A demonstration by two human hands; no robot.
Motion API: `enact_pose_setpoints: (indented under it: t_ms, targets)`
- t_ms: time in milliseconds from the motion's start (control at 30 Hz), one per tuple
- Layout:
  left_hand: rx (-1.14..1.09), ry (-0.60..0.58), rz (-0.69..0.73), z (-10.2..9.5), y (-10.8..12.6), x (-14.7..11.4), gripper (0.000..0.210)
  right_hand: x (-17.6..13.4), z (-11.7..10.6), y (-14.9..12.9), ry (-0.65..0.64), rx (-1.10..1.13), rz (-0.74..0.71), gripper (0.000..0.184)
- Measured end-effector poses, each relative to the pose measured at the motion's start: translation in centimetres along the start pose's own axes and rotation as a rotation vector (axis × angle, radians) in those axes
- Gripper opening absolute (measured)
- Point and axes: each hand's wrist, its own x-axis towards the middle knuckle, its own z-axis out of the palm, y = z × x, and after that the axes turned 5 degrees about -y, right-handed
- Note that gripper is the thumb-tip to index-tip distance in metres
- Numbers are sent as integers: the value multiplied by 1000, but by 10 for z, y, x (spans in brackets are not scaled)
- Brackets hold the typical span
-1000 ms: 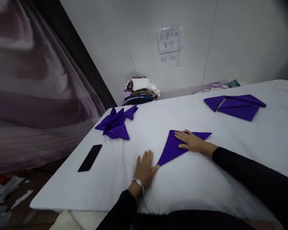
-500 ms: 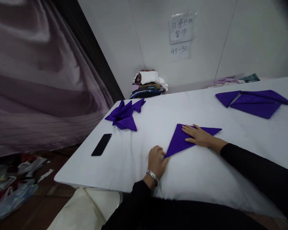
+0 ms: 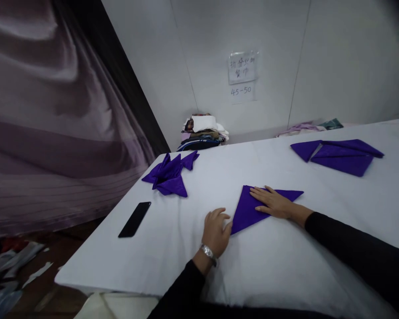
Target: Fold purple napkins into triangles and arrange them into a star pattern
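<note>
A purple cloth napkin [image 3: 248,212], folded into a triangle, lies flat on the white-covered table. My right hand [image 3: 273,203] rests palm down across its upper middle, fingers stretched out and pressing on the fabric. At the napkin's near left corner is my left hand [image 3: 216,232], with a silver bracelet at the wrist. Its fingers are apart and loosely bent, with the thumb by the corner; I cannot tell whether the thumb touches the cloth.
A folded purple piece [image 3: 169,175] stands at the table's left, with a black phone [image 3: 134,219] nearer me. More folded purple cloth [image 3: 344,156] lies at the right. Behind the table are stacked clothes [image 3: 202,133] and a wall with paper signs [image 3: 242,68]. A curtain [image 3: 53,133] hangs left.
My left hand has loosened from the napkin's near corner and its fingers have risen and spread a little. My right hand stays on the napkin. The camera view has tilted upward slightly.
</note>
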Motion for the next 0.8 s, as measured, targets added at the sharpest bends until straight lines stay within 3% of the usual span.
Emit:
enact_pose_setpoints:
  t_ms: [167, 333, 500, 667, 800]
  targets:
    - [21, -161, 196, 35, 40, 65, 36, -1, -4, -6, 12, 22, -1, 62]
    - [97, -357, 190, 69, 43, 112, 70, 1, -9, -10, 12, 59, 5, 64]
    - [197, -389, 49, 80, 32, 121, 82, 3, -19, -18, -1, 107, 28, 67]
    - [238, -366, 26, 81, 28, 126, 80, 6, -26, -20, -7, 147, 20, 70]
    - [228, -420, 41, 75, 21, 133, 80, 6, -30, -21, 1, 204, -3, 74]
